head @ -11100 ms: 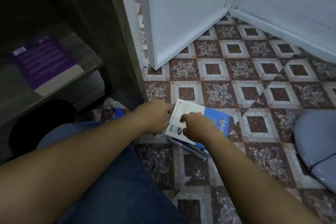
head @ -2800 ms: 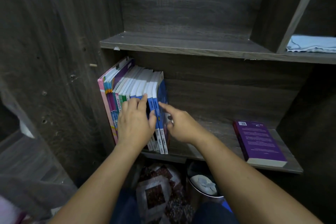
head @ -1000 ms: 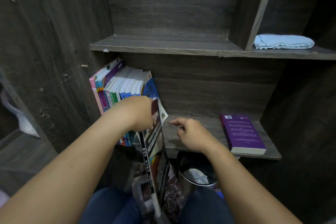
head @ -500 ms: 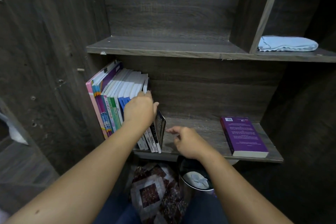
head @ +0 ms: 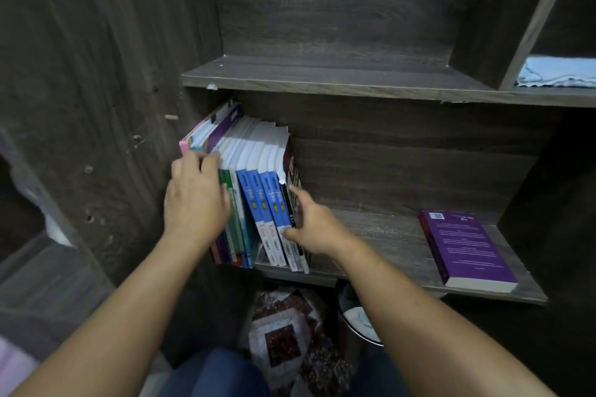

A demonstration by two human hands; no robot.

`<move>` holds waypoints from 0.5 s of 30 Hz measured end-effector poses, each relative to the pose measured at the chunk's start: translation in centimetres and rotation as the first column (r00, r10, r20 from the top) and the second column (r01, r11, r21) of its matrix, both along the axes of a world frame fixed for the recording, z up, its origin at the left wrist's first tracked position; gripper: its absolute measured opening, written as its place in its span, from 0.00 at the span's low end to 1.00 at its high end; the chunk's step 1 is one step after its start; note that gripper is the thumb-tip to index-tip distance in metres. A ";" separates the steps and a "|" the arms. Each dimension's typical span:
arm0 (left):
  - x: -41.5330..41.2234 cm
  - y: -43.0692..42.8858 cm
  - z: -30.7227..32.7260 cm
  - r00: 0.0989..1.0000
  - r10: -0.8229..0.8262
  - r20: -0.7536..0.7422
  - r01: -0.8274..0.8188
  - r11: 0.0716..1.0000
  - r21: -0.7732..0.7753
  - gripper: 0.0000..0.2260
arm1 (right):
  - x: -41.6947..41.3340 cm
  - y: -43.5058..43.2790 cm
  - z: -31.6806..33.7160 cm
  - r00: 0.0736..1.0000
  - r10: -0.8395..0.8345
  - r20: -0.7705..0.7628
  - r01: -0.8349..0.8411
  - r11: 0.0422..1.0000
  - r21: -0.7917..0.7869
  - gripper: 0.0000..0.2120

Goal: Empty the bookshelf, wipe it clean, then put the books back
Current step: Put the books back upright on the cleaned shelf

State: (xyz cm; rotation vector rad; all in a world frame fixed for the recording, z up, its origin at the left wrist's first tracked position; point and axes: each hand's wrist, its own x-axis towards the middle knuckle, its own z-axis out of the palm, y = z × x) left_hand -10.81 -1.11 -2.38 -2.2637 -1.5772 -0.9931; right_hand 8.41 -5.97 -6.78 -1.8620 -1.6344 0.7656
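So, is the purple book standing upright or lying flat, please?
Lying flat: the purple book rests cover-up on the lower shelf, apart from the standing books.
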 end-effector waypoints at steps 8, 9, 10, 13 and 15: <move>-1.9 0.4 -0.9 0.982 -0.137 0.128 0.142 0.990 -0.025 0.24 | -1.2 2.8 -5.1 0.968 -0.098 -0.231 0.059 0.984 -0.168 0.60; -1.9 0.5 -0.9 0.979 -0.145 0.140 0.150 0.988 -0.022 0.24 | -1.2 3.1 -5.3 0.961 -0.102 -0.258 0.064 0.986 -0.153 0.59; -1.9 0.5 -0.9 0.976 -0.152 0.154 0.157 0.987 -0.020 0.24 | -1.3 3.4 -5.3 0.953 -0.102 -0.285 0.062 0.988 -0.144 0.58; -1.8 0.8 -0.8 0.967 -0.150 0.204 0.162 0.986 -0.039 0.24 | -1.6 4.3 -5.9 0.942 -0.068 -0.328 0.031 0.993 -0.116 0.57; -1.6 0.9 -0.6 0.965 -0.131 0.226 0.148 0.987 -0.058 0.24 | -1.5 4.5 -6.5 0.940 -0.039 -0.339 0.010 0.996 -0.086 0.56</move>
